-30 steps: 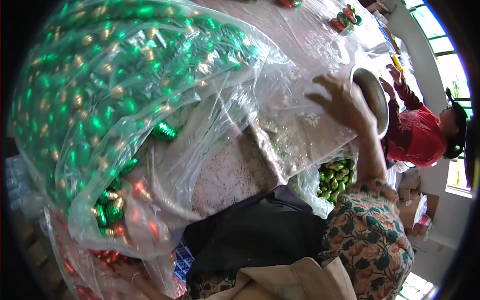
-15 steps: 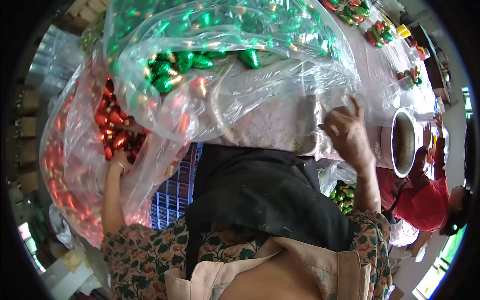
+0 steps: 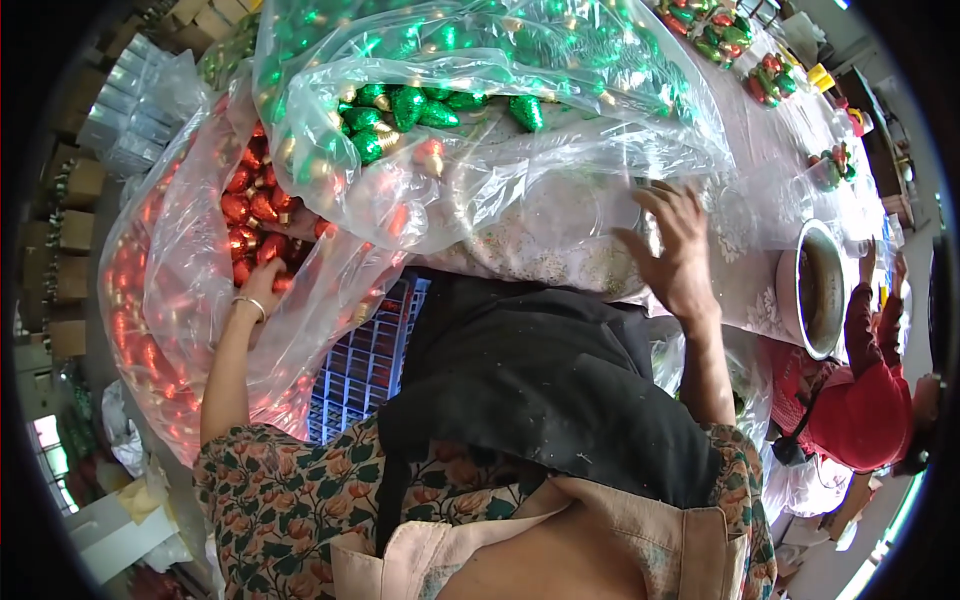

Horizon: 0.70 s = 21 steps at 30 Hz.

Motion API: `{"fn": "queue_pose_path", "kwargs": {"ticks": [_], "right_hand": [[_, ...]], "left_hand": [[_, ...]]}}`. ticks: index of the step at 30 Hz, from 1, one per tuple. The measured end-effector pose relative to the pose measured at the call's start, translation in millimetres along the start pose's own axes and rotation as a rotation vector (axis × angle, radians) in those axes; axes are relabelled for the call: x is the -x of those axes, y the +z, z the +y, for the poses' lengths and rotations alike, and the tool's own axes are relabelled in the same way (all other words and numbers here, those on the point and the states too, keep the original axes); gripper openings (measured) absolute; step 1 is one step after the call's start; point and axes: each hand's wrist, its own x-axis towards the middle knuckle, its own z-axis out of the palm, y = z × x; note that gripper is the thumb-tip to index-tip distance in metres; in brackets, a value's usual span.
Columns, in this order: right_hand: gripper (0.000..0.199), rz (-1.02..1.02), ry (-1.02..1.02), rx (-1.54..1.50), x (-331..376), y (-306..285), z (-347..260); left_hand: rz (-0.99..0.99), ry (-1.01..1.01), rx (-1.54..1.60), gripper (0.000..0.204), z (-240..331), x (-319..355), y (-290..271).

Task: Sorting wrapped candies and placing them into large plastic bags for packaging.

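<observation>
My left hand [image 3: 262, 285] reaches into a clear bag [image 3: 165, 290] of glittery red bulb-shaped ornaments [image 3: 262, 205] with gold caps. Its fingers are closed around one red ornament [image 3: 282, 281], partly hidden among the others. Over the table my right hand [image 3: 675, 240] is open, fingers spread and slightly blurred, with nothing in it. It hovers beside a clear, round plastic piece [image 3: 565, 212]. Beyond lies a large clear bag [image 3: 480, 70] of green bulb-shaped ornaments [image 3: 408, 107], its mouth turned toward me. A single red ornament [image 3: 430, 157] sits by that mouth.
A blue plastic crate [image 3: 365, 345] stands below the table edge at my left. To the right is a white-rimmed basin [image 3: 812, 290]. Bundles of mixed ornaments [image 3: 770, 80] lie farther along the table. A person in red [image 3: 860, 410] works at the far right.
My right hand has gone from curled fingers to spread fingers and shifted slightly left. My left hand's fingers have come into clearer view among the red ornaments. The whole view has shifted a little.
</observation>
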Motion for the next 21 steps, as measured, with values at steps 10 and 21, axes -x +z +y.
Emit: {"fn": "queue_pose_path", "kwargs": {"ticks": [10, 21], "right_hand": [[0.011, 0.362, 0.735, 0.117, 235, -23, 105], [0.049, -0.347, 1.891, 0.004, 565, 71, 133]], "left_hand": [[0.613, 0.498, 0.82, 0.031, 209, -17, -122], [0.124, 0.229, -0.552, 0.068, 217, -313, -89]]}}
